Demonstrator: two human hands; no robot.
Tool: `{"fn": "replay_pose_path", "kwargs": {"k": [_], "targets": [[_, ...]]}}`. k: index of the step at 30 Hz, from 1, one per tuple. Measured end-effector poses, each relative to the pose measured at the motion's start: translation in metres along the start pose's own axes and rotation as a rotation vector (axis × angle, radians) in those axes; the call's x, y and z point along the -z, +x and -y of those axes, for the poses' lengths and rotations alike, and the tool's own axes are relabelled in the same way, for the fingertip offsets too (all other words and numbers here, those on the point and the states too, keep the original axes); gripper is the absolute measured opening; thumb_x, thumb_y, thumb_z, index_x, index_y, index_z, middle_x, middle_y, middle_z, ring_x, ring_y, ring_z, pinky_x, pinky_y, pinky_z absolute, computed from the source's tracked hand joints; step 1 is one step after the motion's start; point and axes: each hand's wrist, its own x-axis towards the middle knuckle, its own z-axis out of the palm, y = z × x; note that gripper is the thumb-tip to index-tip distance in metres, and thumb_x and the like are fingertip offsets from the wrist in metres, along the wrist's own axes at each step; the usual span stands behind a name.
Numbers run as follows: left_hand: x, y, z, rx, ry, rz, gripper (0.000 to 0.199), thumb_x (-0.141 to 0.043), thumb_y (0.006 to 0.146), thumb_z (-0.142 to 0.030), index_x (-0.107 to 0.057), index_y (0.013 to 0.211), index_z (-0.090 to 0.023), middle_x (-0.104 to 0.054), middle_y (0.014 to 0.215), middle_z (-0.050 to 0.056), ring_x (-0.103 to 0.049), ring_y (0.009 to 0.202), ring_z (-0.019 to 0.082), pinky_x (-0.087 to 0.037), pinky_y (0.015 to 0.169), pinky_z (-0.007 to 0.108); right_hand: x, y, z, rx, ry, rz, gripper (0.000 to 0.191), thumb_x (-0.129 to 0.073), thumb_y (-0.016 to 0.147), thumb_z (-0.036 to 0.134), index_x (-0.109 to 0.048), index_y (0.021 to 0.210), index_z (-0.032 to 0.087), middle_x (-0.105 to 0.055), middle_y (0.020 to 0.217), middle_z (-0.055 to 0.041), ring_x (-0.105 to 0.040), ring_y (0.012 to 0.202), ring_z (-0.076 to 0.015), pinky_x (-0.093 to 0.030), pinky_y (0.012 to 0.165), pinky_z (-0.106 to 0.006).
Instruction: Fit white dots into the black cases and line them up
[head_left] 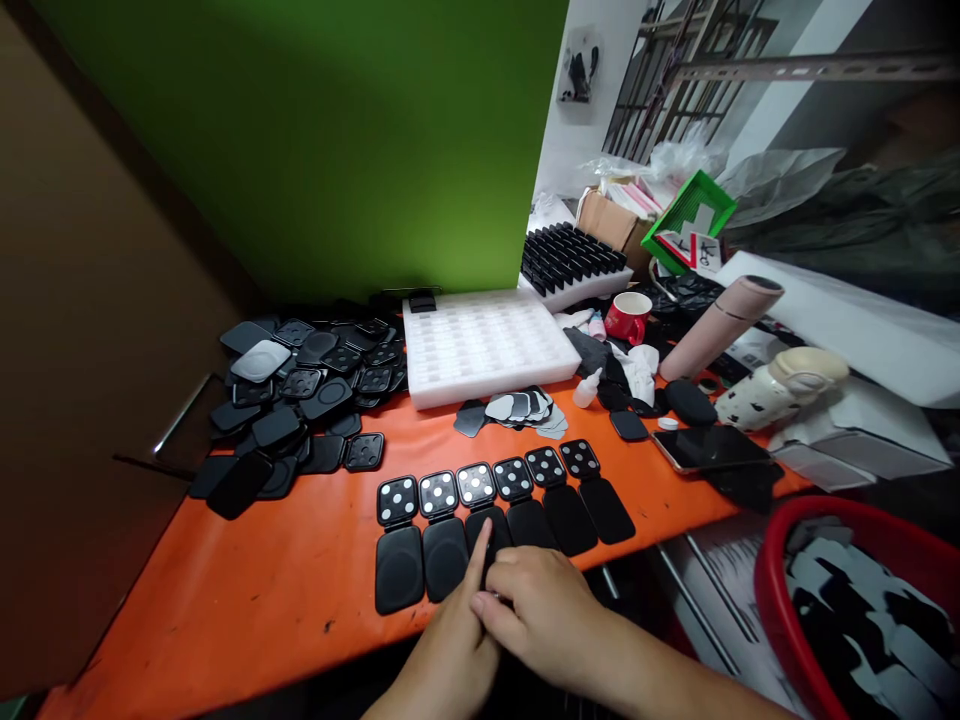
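Observation:
A row of black hinged cases lies unfolded along the front edge of the orange table, including one case (pixel 398 570) at its left end. Their upper halves hold white dots, as on one dotted panel (pixel 475 485); those on the right look greyer. My left hand (pixel 459 640) has its index finger stretched over the lower half of a middle case; its other fingers are mostly hidden. Over it, my right hand (pixel 544 610) is closed, thumb and fingertips together beside the left index finger. Whatever the right fingers hold is too small to make out.
A heap of black cases (pixel 326 400) lies left. Behind the row are thin grey-white pieces (pixel 525 408) and a white foam tray (pixel 487 345). A dropper bottle (pixel 587 389), phone (pixel 709 447), red mug (pixel 628 317) and pink flask (pixel 720 328) stand right, above a red basin (pixel 776 570).

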Motion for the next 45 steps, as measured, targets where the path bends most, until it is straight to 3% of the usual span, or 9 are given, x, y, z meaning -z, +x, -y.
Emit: {"fn": "replay_pose_path", "kwargs": {"k": [7,10,13,21,26,30,33,39,45], "targets": [[0.005,-0.003,-0.014,0.306,-0.553,0.134,0.084,-0.04,0.071,-0.012,0.008,0.14,-0.014,-0.065,0.079,0.004,-0.063,0.066,0.017,-0.048,0.062,0.028,-0.002,-0.003,-0.018,-0.146,0.525,-0.001,0.039,-0.027,0.093,0.04,-0.056,0.08,0.018,-0.056,0.064,0.0017,-0.051,0.059,-0.0098,-0.036,0.054,-0.02],[0.005,-0.004,-0.015,0.26,-0.405,0.088,0.08,-0.04,0.073,-0.011,0.001,0.141,-0.018,-0.062,0.104,0.01,-0.061,0.088,0.019,-0.047,0.075,0.032,0.004,-0.004,-0.015,-0.126,0.381,-0.073,0.034,-0.029,0.094,0.033,-0.054,0.075,0.018,-0.058,0.074,0.0001,-0.052,0.069,-0.0117,-0.037,0.062,-0.022],[0.004,-0.006,-0.011,0.074,-0.042,0.02,0.076,-0.041,0.073,-0.007,-0.012,0.141,-0.022,-0.035,0.138,0.01,-0.038,0.123,0.022,-0.033,0.098,0.035,0.009,-0.007,-0.009,-0.117,0.251,-0.07,0.029,-0.031,0.092,0.027,-0.052,0.074,0.018,-0.057,0.076,-0.0006,-0.051,0.072,-0.0128,-0.036,0.066,-0.024],[-0.004,-0.014,0.003,-0.043,0.283,0.059,0.082,-0.036,0.067,0.003,-0.01,0.141,-0.018,-0.028,0.142,0.011,-0.031,0.128,0.021,-0.027,0.103,0.036,0.007,-0.014,-0.011,-0.1,0.227,-0.029,0.02,-0.045,0.086,0.03,-0.057,0.076,0.018,-0.057,0.076,-0.0003,-0.05,0.071,-0.0124,-0.034,0.063,-0.023],[-0.006,-0.008,-0.001,0.023,0.01,0.034,0.081,-0.041,0.063,-0.002,-0.021,0.139,-0.019,-0.035,0.139,0.008,-0.039,0.122,0.023,-0.029,0.101,0.037,-0.005,-0.008,-0.023,-0.132,0.482,-0.123,0.031,-0.046,0.085,0.037,-0.052,0.063,0.016,-0.05,0.062,0.0021,-0.045,0.059,-0.0098,-0.031,0.053,-0.022],[0.002,0.006,-0.009,0.276,-0.486,0.057,0.069,-0.041,0.063,-0.009,-0.034,0.131,-0.014,-0.063,0.103,0.01,-0.063,0.077,0.02,-0.048,0.071,0.034,-0.007,-0.004,-0.027,-0.164,0.875,0.016,0.04,-0.033,0.088,0.049,-0.055,0.086,0.017,-0.046,0.055,0.0046,-0.045,0.047,-0.0091,-0.033,0.047,-0.02],[0.006,0.012,-0.01,0.265,-0.524,-0.028,0.061,-0.044,0.063,-0.011,-0.043,0.123,-0.012,-0.065,0.093,0.007,-0.062,0.077,0.022,-0.048,0.07,0.033,-0.002,-0.003,-0.018,-0.121,0.694,-0.005,0.035,-0.033,0.09,0.042,-0.056,0.08,0.018,-0.055,0.065,0.0009,-0.053,0.06,-0.0115,-0.037,0.055,-0.022],[0.002,0.012,0.0,-0.015,-0.099,-0.149,0.07,-0.041,0.071,-0.005,-0.024,0.138,-0.017,-0.028,0.143,0.007,-0.02,0.132,0.021,-0.015,0.108,0.038,0.009,-0.001,0.003,-0.067,0.069,-0.037,0.028,-0.033,0.09,0.025,-0.058,0.08,0.018,-0.062,0.082,-0.0041,-0.056,0.075,-0.0163,-0.037,0.068,-0.026],[0.006,0.009,-0.002,-0.12,0.145,-0.083,0.063,-0.036,0.087,-0.015,-0.006,0.142,-0.018,-0.017,0.147,0.009,-0.019,0.133,0.021,-0.018,0.107,0.041,0.019,0.002,0.006,-0.049,0.061,-0.01,0.02,-0.042,0.087,0.031,-0.059,0.087,0.019,-0.062,0.087,-0.0039,-0.056,0.076,-0.0161,-0.036,0.066,-0.025]]}}
